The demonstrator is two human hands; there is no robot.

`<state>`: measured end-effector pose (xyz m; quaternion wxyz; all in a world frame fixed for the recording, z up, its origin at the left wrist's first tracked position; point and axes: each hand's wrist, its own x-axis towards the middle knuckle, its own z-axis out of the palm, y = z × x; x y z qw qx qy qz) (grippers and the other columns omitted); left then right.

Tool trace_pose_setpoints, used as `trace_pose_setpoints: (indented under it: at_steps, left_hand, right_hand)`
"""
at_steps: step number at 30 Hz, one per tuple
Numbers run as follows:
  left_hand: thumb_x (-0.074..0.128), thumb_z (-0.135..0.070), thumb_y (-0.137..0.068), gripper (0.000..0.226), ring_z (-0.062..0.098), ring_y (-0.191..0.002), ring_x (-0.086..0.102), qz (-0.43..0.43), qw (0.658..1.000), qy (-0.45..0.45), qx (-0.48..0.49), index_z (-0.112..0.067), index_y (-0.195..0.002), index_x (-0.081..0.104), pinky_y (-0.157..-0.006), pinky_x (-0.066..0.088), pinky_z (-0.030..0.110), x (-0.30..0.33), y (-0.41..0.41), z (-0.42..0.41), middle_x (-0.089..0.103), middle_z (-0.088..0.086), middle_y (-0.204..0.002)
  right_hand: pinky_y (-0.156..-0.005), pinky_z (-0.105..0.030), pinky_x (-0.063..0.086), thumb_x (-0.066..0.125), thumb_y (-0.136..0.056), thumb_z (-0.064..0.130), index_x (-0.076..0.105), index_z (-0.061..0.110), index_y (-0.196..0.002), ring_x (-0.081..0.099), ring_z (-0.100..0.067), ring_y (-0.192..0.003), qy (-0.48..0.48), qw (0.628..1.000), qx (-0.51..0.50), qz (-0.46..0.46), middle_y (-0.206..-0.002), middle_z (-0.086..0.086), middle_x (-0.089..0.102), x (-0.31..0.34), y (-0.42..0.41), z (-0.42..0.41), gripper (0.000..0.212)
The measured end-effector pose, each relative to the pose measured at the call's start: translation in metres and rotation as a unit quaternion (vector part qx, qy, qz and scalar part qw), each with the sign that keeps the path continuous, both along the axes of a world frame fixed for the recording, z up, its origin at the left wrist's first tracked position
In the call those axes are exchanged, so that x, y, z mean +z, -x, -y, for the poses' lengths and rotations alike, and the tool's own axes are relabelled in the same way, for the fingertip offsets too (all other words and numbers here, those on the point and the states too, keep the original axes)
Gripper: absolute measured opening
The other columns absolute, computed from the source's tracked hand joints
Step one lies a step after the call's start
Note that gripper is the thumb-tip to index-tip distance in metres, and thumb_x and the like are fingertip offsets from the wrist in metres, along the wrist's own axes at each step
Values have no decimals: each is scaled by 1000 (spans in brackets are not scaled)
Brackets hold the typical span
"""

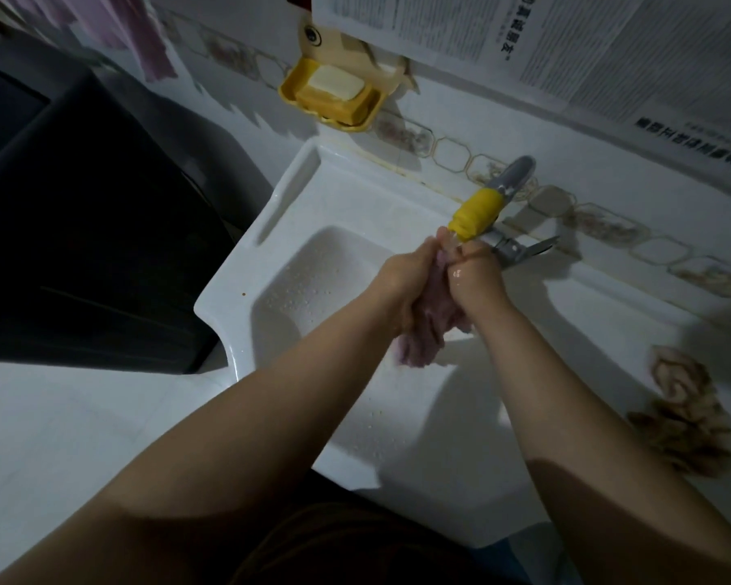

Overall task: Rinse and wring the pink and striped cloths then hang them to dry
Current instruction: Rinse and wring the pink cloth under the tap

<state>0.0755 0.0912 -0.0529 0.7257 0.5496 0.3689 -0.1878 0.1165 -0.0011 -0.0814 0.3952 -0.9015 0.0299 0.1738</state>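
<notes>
Over the white sink (279, 213), both hands hold the wet pink cloth (423, 335) right under the tap's yellow nozzle (475, 213). My left hand (406, 272) grips the cloth's left side. My right hand (473, 270) grips its right side, and the two hands sit close together. The cloth's bunched lower end hangs below the hands. A striped brown and cream cloth (684, 415) lies crumpled on the sink's right ledge.
A yellow soap dish (334, 95) with soap bars is fixed to the tiled wall above the sink. A dark appliance (81, 225) stands at the left. Pink fabric (136, 31) hangs at the top left. Newspaper sheets (566, 44) cover the wall above the tap.
</notes>
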Motion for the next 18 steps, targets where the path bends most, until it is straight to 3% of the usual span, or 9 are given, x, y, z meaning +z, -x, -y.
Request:
trace_pose_setpoints:
  at_steps: [3, 6, 7, 9, 11, 13, 15, 16, 18]
  left_hand:
    - [61, -49, -88, 36, 19, -76, 60, 96, 974, -157, -128, -16, -75, 56, -74, 51, 32, -1, -4, -28, 64, 9, -85]
    - [76, -44, -76, 53, 16, -82, 60, 129, 921, -235, -283, -16, -109, 45, -76, 51, 30, 1, -11, -58, 63, 1, -91]
    - [77, -41, -75, 59, 17, -83, 58, 135, 871, -284, -378, -16, -115, 42, -75, 47, 29, 0, -14, -64, 61, 0, -94]
    - [78, -40, -74, 48, 18, -83, 54, 150, 739, -392, -527, -21, -107, 48, -73, 40, 26, -4, -17, -70, 55, 2, -100]
    - [75, -44, -76, 30, 18, -74, 55, 146, 668, -446, -578, -22, -81, 54, -70, 40, 24, -4, -17, -71, 51, 2, -97]
    - [67, -48, -81, 30, 22, -74, 61, 135, 656, -461, -582, -19, -77, 65, -71, 49, 30, -6, -18, -75, 60, 6, -96]
    - [59, -48, -88, 36, 25, -86, 62, 126, 671, -447, -578, -14, -94, 70, -78, 47, 32, -3, -19, -84, 66, 7, -98]
    - [55, -46, -92, 37, 23, -87, 61, 124, 700, -419, -565, -12, -94, 69, -79, 44, 32, 1, -19, -91, 67, 5, -94]
    - [49, -45, -95, 37, 17, -80, 59, 130, 775, -339, -516, -12, -89, 66, -80, 45, 31, 9, -15, -104, 67, 2, -87]
  right_hand:
    - [-62, -25, 39, 44, -99, 30, 53, 17, -95, 52, -15, -70, -34, 997, 49, -40, -78, 4, 54, 1, -9, 12, 17]
    - [-80, -30, 49, 51, -96, 30, 56, 21, -108, 60, -19, -90, -56, 990, 99, -88, -99, -3, 64, 3, -21, 33, 16]
    - [-83, -30, 49, 52, -96, 26, 55, 23, -108, 60, -19, -96, -45, 987, 121, -97, -105, -4, 63, 4, -22, 39, 13]
    - [-74, -22, 49, 52, -96, 16, 53, 24, -103, 59, -17, -96, -32, 978, 170, -112, -106, -3, 61, 8, -19, 44, 10]
    - [-56, -14, 48, 54, -95, 15, 52, 27, -95, 64, -9, -78, -75, 969, 194, -131, -94, -1, 62, 11, -12, 44, 13]
    - [-50, -13, 47, 64, -87, 19, 48, 30, -100, 64, -2, -65, -125, 952, 211, -182, -89, -3, 62, 11, -6, 47, 24]
    - [-64, -15, 51, 74, -78, 19, 45, 26, -114, 63, -6, -83, -99, 941, 256, -198, -103, -2, 62, 7, 1, 56, 47]
    - [-69, -17, 51, 78, -75, 19, 46, 25, -116, 62, -8, -88, -59, 939, 280, -188, -106, 2, 62, 4, 5, 60, 52]
    - [-64, -10, 45, 78, -76, 23, 56, 25, -99, 58, -3, -77, -14, 946, 283, -160, -87, 19, 64, -3, 12, 70, 33]
